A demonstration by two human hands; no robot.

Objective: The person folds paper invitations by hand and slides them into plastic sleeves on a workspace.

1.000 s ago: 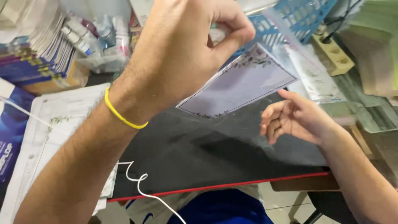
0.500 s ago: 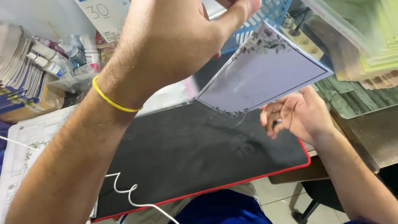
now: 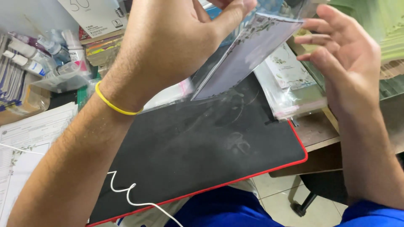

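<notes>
My left hand, with a yellow band on its wrist, is raised over the desk and pinches the top edge of a pale lilac card with a leafy border inside a clear plastic sleeve. My right hand is up at the right, fingers spread, next to the card's right edge; I cannot tell whether it touches it. A black mat with a red rim lies below both hands.
Clear bags with printed cards lie at the mat's far right corner. Small bottles in a plastic bag and a stack of booklets stand at the left. Printed sheets and a white cable lie near left.
My right hand rose from low beside the mat up to the card's right edge and opened. My left hand kept the card raised, tilting it steeper.
</notes>
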